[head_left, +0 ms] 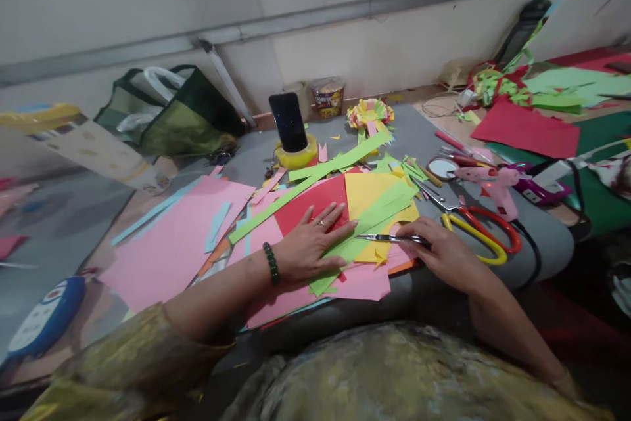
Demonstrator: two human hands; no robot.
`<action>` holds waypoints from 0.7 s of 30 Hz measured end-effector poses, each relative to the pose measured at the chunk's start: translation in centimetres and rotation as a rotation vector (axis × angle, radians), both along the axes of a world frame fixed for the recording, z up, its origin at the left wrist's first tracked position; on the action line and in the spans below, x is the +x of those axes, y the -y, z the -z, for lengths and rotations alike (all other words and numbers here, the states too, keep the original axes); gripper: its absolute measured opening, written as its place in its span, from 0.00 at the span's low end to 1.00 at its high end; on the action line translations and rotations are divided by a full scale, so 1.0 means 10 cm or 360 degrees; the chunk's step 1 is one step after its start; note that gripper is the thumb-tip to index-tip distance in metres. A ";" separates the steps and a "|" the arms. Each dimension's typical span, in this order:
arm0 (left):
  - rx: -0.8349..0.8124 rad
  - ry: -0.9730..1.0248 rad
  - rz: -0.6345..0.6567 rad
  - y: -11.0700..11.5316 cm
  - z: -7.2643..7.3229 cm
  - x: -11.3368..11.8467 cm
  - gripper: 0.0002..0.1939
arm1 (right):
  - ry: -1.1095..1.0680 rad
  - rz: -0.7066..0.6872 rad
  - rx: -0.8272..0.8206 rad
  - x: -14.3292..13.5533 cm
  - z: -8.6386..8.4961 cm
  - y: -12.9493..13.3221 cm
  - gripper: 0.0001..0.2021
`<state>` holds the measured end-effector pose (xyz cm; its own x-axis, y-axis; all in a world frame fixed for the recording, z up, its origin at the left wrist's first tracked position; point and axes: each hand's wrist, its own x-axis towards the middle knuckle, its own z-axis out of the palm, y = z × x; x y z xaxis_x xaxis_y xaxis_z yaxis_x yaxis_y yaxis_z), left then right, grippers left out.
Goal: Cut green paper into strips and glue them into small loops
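My left hand (315,243) lies flat with fingers spread, pressing on red paper (308,201) and light green paper strips (387,212). My right hand (441,247) is closed around a slim craft knife (377,238) with a dark handle. Its thin metal tip points left, close to the left fingertips, over the green paper. Yellow paper (362,190) lies beside the red, partly under the green strips. Pink sheets (367,282) are underneath, at the table's front edge. A long green strip (276,211) runs diagonally behind my left hand.
To the right lie large scissors (476,224) with red and yellow handles and a pink glue gun (493,181). A phone (288,122) leans upright in a yellow tape roll (298,155). Behind are a paper flower (369,113) and a noodle cup (328,98). Pink paper (182,237) spreads left.
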<state>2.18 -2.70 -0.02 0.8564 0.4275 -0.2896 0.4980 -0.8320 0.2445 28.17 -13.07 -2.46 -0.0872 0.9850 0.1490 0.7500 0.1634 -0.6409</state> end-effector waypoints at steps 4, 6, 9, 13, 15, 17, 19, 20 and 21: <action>0.0033 0.0012 0.0003 0.02 0.06 -0.15 0.39 | 0.0030 -0.0007 -0.0001 -0.02 -0.02 -0.02 0.09; 0.0043 0.0017 -0.0004 0.03 0.09 -0.16 0.39 | 0.0030 -0.0033 -0.0029 -0.03 -0.04 -0.02 0.08; 0.0042 0.0027 0.0003 0.03 0.10 -0.14 0.41 | 0.0011 -0.0097 -0.0059 -0.05 -0.08 -0.02 0.08; 0.0030 0.0045 0.0004 0.03 0.08 -0.13 0.47 | 0.0016 -0.0155 -0.0057 -0.09 -0.13 -0.01 0.08; 0.0018 0.0046 0.0003 0.03 0.07 -0.13 0.51 | 0.0021 -0.0187 -0.0056 -0.11 -0.13 -0.01 0.08; 0.0007 0.0040 0.0010 0.03 0.06 -0.14 0.54 | 0.0020 -0.0225 -0.0058 -0.13 -0.13 -0.01 0.08; -0.0002 0.0035 0.0022 0.03 0.04 -0.14 0.56 | 0.0040 -0.0243 -0.0065 -0.16 -0.13 -0.02 0.08; -0.0006 0.0032 0.0023 0.03 0.04 -0.14 0.56 | 0.0064 -0.0247 -0.0067 -0.17 -0.13 -0.02 0.08; -0.0012 0.0027 0.0021 0.03 0.03 -0.13 0.56 | 0.0098 -0.0248 -0.0066 -0.19 -0.14 -0.02 0.08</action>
<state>0.87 -2.97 -0.34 0.8667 0.4143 -0.2780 0.4829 -0.8365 0.2590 26.28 -12.87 -1.07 -0.2473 0.9639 0.0984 0.7555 0.2554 -0.6033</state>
